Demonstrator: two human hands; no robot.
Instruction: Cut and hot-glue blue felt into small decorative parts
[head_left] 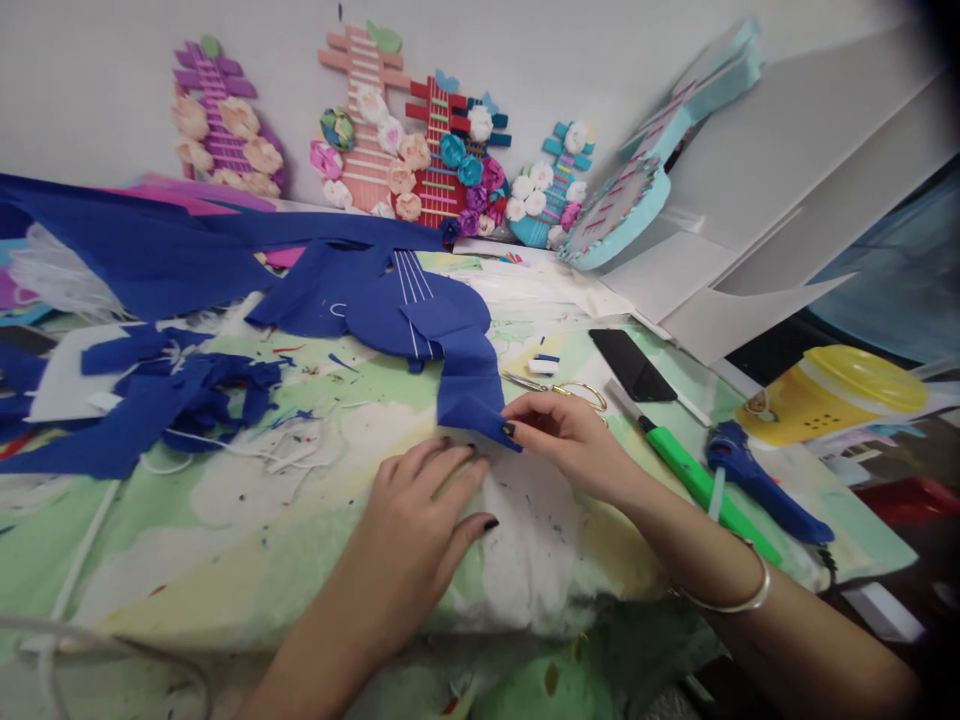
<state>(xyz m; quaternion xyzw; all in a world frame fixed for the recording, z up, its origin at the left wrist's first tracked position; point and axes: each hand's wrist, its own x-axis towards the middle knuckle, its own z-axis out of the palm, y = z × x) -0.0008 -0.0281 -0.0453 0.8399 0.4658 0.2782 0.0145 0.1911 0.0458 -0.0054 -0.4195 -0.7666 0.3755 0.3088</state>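
A strip of blue paper runs from the blue guitar-shaped piece, which has white strings across it, toward the front of the table. My right hand pinches the strip's near right corner between thumb and fingers. Just below the strip's near edge, my left hand lies palm down on the paint-stained cover, its fingers spread and its fingertips close to the paper. Gold-handled scissors lie right behind my right hand.
Blue scraps and white cord lie at left. At right are a phone, a green cutter, a blue glue gun and a yellow container. Decorated guitar shapes lean against the wall.
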